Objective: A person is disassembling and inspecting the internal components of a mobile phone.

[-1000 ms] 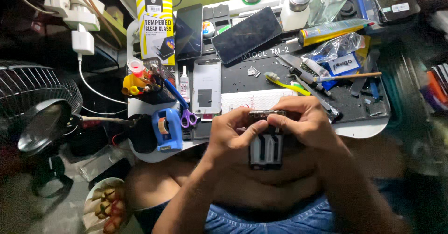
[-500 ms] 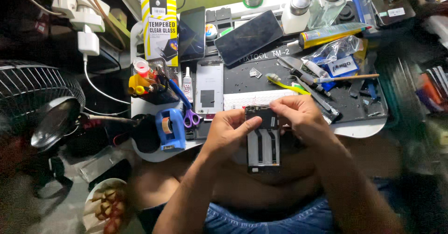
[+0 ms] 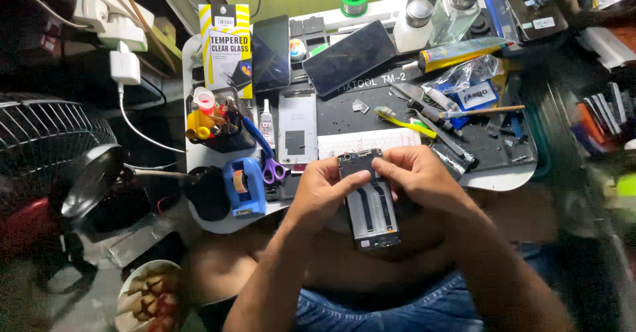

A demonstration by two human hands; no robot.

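An opened phone body [image 3: 371,203], dark with its inner frame showing, is held upright over my lap at the near edge of the small work table [image 3: 493,176]. My left hand [image 3: 324,189] grips its left side, thumb lying across the upper part. My right hand [image 3: 417,176] holds the right side, with fingertips pressing on the top end near the camera area. Both hands touch the phone body.
On the table lie a black mat [image 3: 397,103], a white phone panel [image 3: 297,128], two dark phones [image 3: 348,57], a yellow glass-protector box [image 3: 225,44], a tool cup [image 3: 212,123], blue tape dispenser [image 3: 244,186], scissors [image 3: 268,160], bottles [image 3: 454,10], tweezers. A fan [image 3: 53,143] stands left; a food plate [image 3: 149,302] lies below.
The phone body has tilted up and lengthened in view, and both hands have shifted toward its top end. The camera view has drifted slightly.
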